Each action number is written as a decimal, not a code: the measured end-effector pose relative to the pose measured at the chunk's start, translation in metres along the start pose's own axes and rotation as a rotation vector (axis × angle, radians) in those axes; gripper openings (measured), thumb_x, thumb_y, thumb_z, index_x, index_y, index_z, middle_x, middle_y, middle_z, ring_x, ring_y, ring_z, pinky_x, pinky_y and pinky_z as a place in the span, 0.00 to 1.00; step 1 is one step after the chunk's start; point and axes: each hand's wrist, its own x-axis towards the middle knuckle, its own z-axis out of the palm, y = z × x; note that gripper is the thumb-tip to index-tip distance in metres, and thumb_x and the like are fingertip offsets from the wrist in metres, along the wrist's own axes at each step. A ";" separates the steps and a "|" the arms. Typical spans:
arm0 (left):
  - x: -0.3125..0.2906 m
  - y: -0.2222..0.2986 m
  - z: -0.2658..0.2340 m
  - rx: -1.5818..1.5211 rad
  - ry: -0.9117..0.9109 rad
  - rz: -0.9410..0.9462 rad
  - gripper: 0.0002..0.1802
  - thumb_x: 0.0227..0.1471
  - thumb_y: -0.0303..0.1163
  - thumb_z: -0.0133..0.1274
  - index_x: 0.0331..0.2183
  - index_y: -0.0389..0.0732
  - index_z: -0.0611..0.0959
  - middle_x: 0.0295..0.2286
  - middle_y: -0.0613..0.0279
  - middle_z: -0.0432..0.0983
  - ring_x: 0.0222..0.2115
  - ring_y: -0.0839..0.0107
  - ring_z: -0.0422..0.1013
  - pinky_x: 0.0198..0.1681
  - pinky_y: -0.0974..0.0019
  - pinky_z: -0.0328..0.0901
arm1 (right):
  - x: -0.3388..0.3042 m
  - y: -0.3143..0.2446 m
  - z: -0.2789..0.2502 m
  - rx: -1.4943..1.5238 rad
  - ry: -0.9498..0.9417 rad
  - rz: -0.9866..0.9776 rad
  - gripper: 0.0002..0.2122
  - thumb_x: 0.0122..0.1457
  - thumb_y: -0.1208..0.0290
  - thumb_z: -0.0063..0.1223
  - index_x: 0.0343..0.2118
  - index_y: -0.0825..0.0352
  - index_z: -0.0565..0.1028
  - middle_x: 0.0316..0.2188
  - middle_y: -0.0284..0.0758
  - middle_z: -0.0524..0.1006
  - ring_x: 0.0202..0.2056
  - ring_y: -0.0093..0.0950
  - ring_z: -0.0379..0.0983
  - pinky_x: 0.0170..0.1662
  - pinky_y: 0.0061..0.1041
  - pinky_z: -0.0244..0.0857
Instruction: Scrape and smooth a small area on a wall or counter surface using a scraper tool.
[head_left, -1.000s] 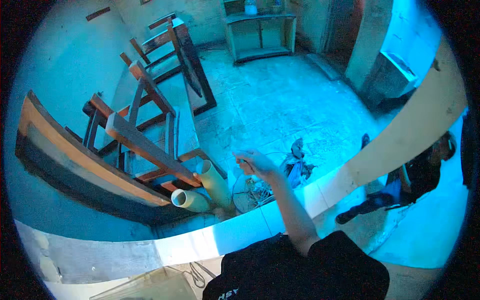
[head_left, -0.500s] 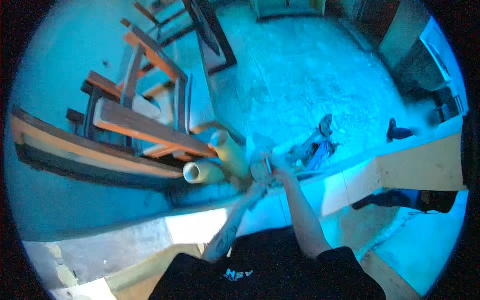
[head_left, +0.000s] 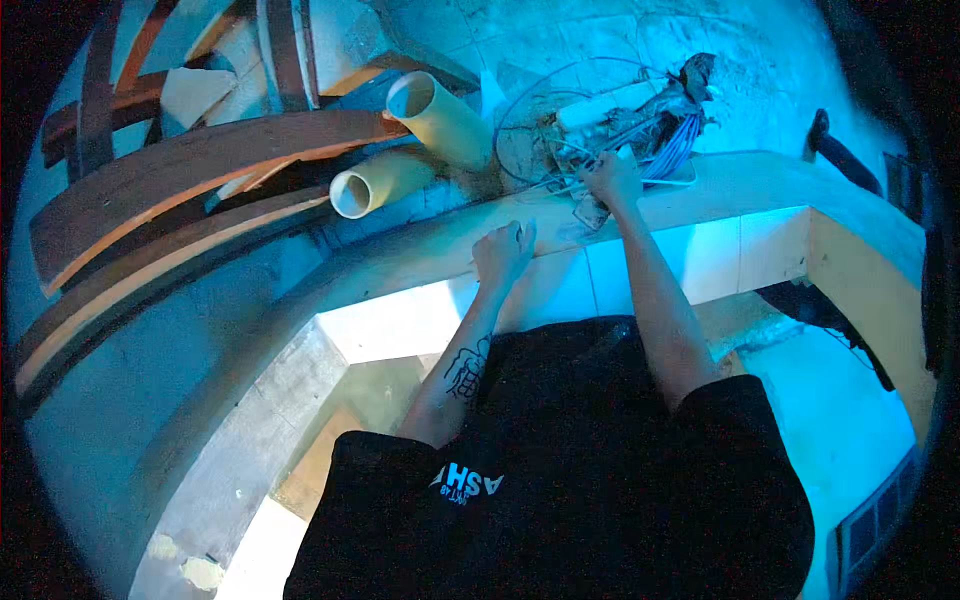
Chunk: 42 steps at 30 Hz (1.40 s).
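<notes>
My left hand (head_left: 503, 252) is closed like a fist above the ledge (head_left: 420, 262), thumb on top. What its fingers hold, if anything, is hidden. Farther forward and to the right, my right hand (head_left: 612, 182) is closed at the near side of a pile of cables and scraps. A small pale piece shows by its fingers, too unclear to name. Just beyond lie a bundle of blue cables (head_left: 678, 148), a dark crumpled plastic piece (head_left: 694, 76) and a white tube (head_left: 596, 108). A thin dark cable loops around the pile's left side.
Two yellowish pipes, one upright (head_left: 440, 122) and one lying lower (head_left: 382, 186), stand left of the pile. Curved wooden boards (head_left: 215, 165) and stacked wooden frames fill the left. A tan panel (head_left: 868, 262) borders the right, with a dark shoe (head_left: 838, 150) beyond.
My hands were close together near the pipes and have come apart, the right one at the cable pile. The view has shifted, bringing the boards and pipes higher in the picture.
</notes>
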 end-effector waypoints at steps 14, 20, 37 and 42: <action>0.001 -0.022 0.042 0.165 0.035 0.047 0.17 0.39 0.44 0.47 0.26 0.41 0.75 0.26 0.57 0.73 0.26 0.61 0.70 0.30 0.59 0.64 | -0.014 -0.010 0.056 -0.528 0.215 -0.564 0.08 0.46 0.64 0.48 0.21 0.64 0.71 0.18 0.35 0.72 0.26 0.34 0.70 0.26 0.34 0.63; 0.002 -0.019 0.041 0.067 0.101 0.050 0.14 0.39 0.42 0.45 0.25 0.41 0.75 0.23 0.58 0.72 0.25 0.63 0.70 0.27 0.60 0.64 | 0.000 0.008 0.077 -0.536 -0.240 -0.254 0.12 0.47 0.59 0.47 0.24 0.64 0.75 0.20 0.36 0.74 0.23 0.33 0.71 0.25 0.32 0.66; 0.010 -0.027 0.045 0.011 0.056 0.087 0.11 0.37 0.39 0.46 0.16 0.42 0.70 0.11 0.61 0.66 0.14 0.64 0.67 0.17 0.62 0.62 | 0.060 -0.003 0.143 -0.416 -0.137 -0.255 0.13 0.47 0.61 0.44 0.15 0.66 0.73 0.12 0.42 0.72 0.15 0.36 0.71 0.20 0.35 0.65; 0.010 -0.026 0.047 0.047 0.010 0.081 0.11 0.36 0.39 0.47 0.16 0.42 0.69 0.11 0.62 0.65 0.13 0.65 0.65 0.16 0.62 0.61 | 0.061 -0.003 0.161 -0.442 -0.251 -0.393 0.11 0.45 0.62 0.46 0.16 0.65 0.73 0.12 0.40 0.72 0.16 0.36 0.71 0.20 0.36 0.65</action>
